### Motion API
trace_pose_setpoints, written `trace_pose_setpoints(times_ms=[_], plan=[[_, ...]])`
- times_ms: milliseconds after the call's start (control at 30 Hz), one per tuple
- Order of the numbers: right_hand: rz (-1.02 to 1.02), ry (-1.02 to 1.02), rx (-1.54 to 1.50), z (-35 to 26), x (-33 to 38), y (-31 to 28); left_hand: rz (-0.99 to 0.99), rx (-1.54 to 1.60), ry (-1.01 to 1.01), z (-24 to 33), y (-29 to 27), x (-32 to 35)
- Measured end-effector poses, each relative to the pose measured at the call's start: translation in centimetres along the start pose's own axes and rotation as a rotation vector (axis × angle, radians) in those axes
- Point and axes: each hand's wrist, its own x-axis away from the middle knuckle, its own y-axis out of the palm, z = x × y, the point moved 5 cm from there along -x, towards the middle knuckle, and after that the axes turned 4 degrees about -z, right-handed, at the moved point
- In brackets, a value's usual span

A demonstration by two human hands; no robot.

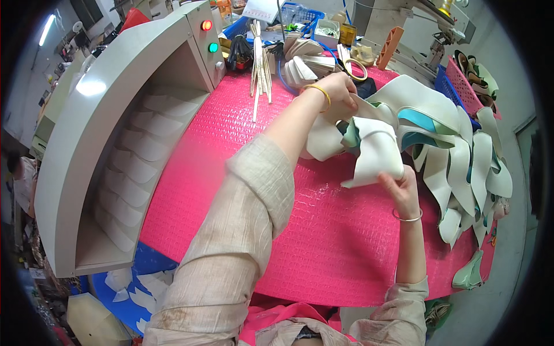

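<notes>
My left hand (339, 92), with a gold bangle at the wrist, reaches across the pink mat (242, 161) and grips the upper edge of a white curved shoe-upper piece (375, 153). My right hand (401, 187), wearing a silver bangle, holds the lower corner of the same piece from below. The piece stands folded between both hands, with a pale green lining showing at its left side. A fanned row of white and teal shoe-upper pieces (461, 155) lies just right of the hands.
A grey curved machine housing (86, 150) with white pieces inside stands at the left, with red and green lights on its panel. White sticks (259, 63), a tape roll (356, 69) and small boxes lie at the back. Pink and blue baskets stand at the far right.
</notes>
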Motion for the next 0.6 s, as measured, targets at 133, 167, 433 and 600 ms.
trace_pose_setpoints(times_ms=[133,167,433,600], plan=[[0.154,0.283,-0.656,0.5,-4.2,-2.1,0.204,0.027,0.151,2.0,1.0,1.9],[0.226,0.356,-0.75,0.9,-5.3,-3.0,0.267,0.055,0.197,2.2,0.9,2.5],[0.185,0.114,-0.651,-0.3,-6.7,-3.6,0.212,0.388,0.022,0.1,-0.8,1.0],[0.295,0.071,-0.645,-0.5,-3.6,-1.5,0.208,0.225,0.011,0.8,-1.4,-0.1]])
